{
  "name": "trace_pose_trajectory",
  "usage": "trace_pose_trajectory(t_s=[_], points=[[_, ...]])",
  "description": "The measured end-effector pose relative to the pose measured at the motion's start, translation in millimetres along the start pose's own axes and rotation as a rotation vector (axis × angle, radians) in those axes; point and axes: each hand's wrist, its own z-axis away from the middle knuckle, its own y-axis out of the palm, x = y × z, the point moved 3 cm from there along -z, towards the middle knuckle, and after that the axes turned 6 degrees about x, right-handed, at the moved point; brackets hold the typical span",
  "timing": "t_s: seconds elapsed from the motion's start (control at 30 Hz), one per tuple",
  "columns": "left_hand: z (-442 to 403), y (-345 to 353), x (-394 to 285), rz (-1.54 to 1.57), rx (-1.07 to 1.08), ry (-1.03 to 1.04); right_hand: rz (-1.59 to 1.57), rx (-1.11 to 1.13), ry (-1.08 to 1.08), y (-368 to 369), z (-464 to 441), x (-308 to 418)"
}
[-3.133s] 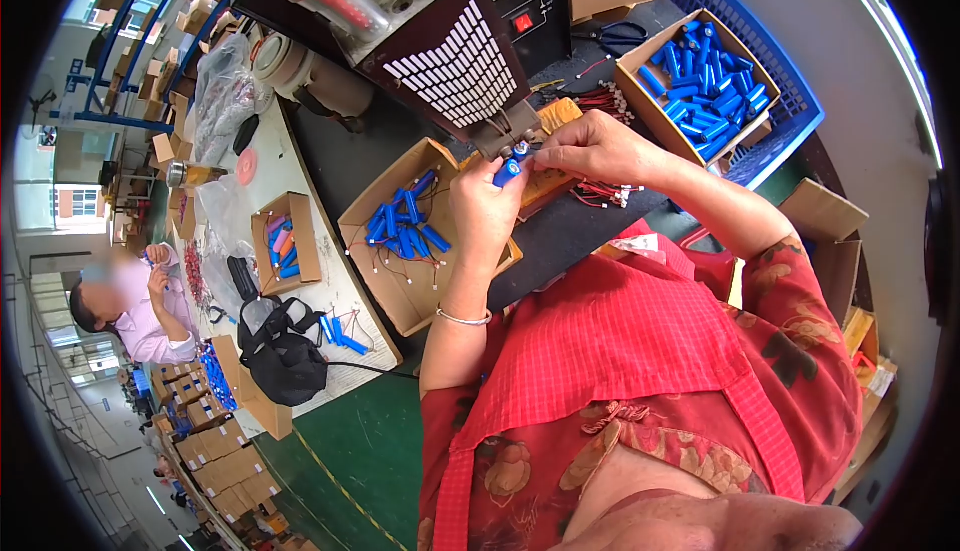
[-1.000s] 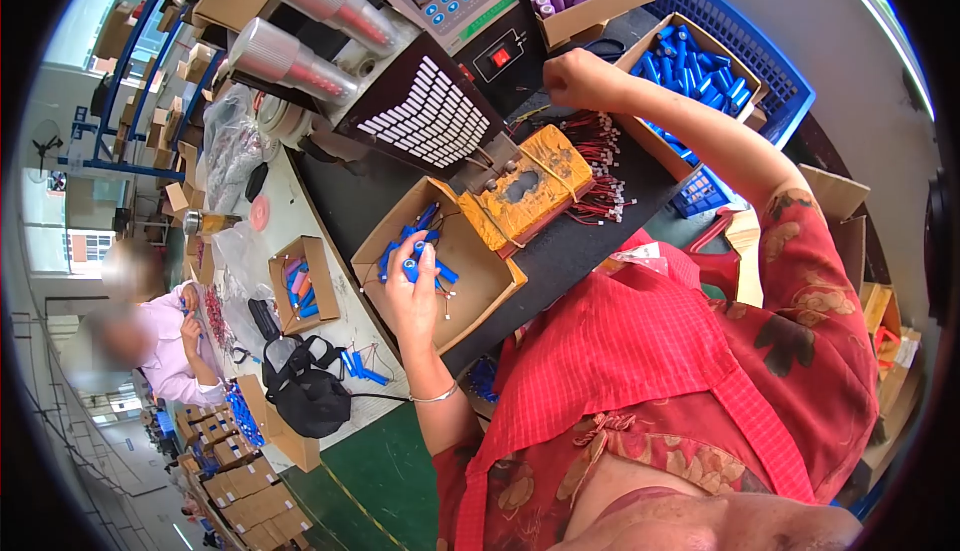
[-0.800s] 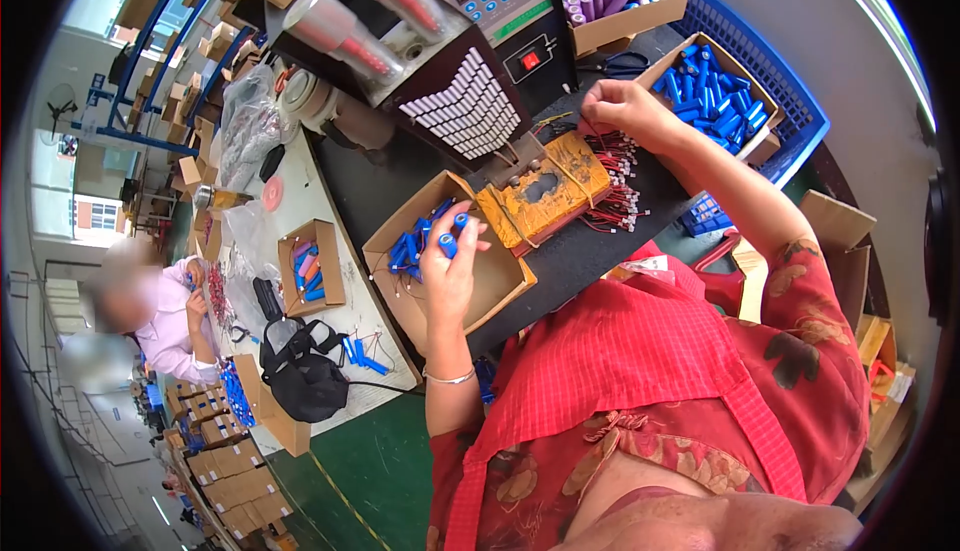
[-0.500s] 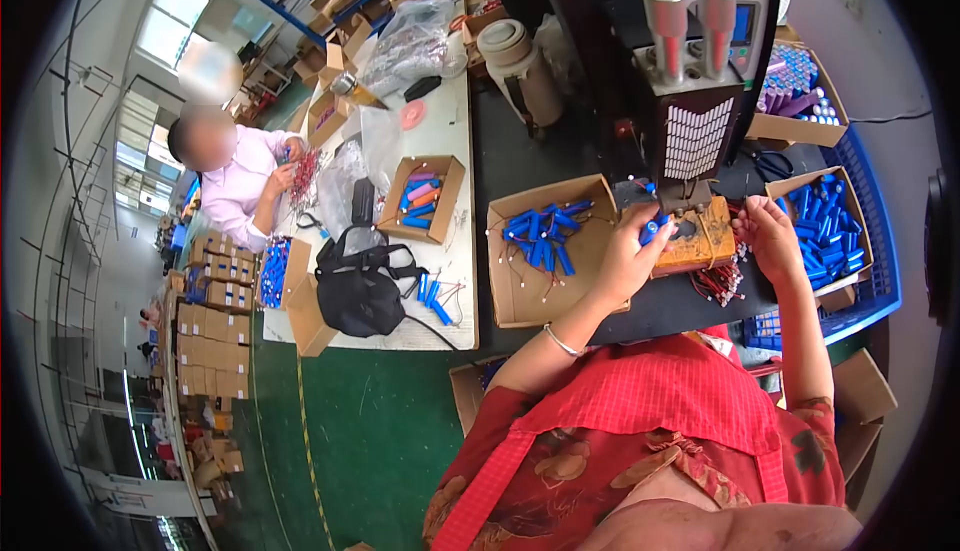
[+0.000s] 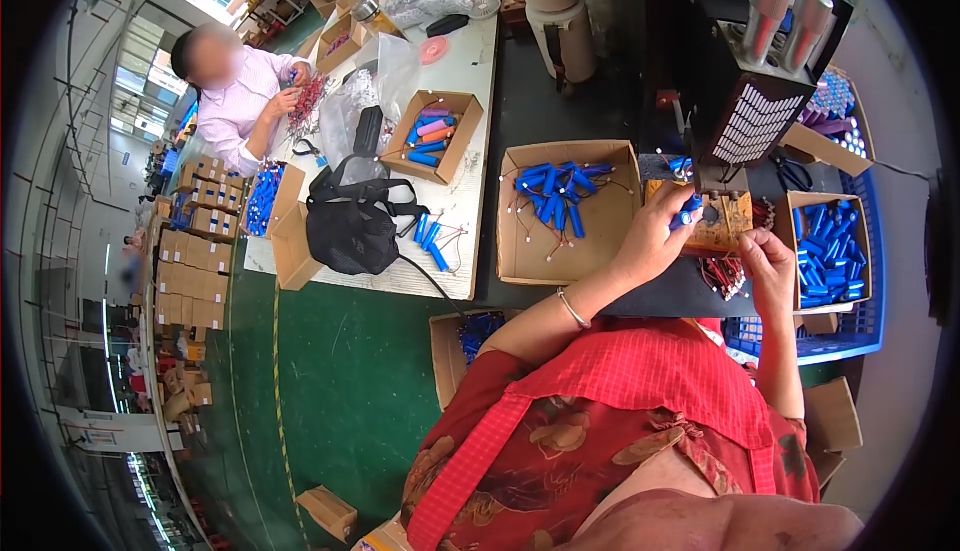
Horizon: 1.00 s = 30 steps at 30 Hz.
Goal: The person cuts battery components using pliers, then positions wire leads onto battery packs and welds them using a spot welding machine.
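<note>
My left hand (image 5: 652, 241) is closed round a blue battery cell (image 5: 686, 217) at the left side of a worn yellow-brown block (image 5: 722, 221). Another blue cell (image 5: 681, 166) lies just behind that hand. The block sits below the head of a black bench machine (image 5: 757, 116) with two silver cylinders on top. At the block's front right corner, my right hand (image 5: 771, 266) pinches with thumb and forefinger; what is between them is too small to make out. A bundle of red wires with white connectors (image 5: 722, 276) lies beneath, beside this hand.
Left stands a cardboard tray (image 5: 520, 263) of wired blue cells; right, a box of blue cells (image 5: 833, 303) in a blue basket (image 5: 862, 336). A flask (image 5: 560, 26) stands behind. On the white table are a black bag (image 5: 350, 226) and another box (image 5: 462, 151). A co-worker (image 5: 235, 101) handles red wires there.
The camera view has turned, shifting the machine rightward. My right hand has come down and closer to the block's front corner. My left hand still holds the cell beside the block.
</note>
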Motion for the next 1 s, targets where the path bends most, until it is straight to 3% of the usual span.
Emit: trace_pose_trajectory(t_s=[0.1, 0.2, 0.27, 0.3, 0.53, 1.0], points=[[1, 1, 3, 0.075, 0.013, -0.062, 0.03, 0.066, -0.02, 5, -2, 4], [-2, -5, -7, -0.02, -0.063, 0.06, 0.055, 0.046, -0.055, 6, -7, 0], [1, -2, -1, 0.189, 0.002, -0.082, 0.056, 0.073, -0.069, 11, -8, 4], [1, -3, 0, 0.066, 0.018, -0.074, 0.095, 0.065, -0.069, 12, -8, 5], [-2, -9, -9, 0.108, -0.034, -0.012, 0.015, 0.03, 0.025, 15, -12, -6], [4, -7, -4, 0.058, -0.004, -0.029, 0.052, -0.001, -0.014, 14, -13, -10]])
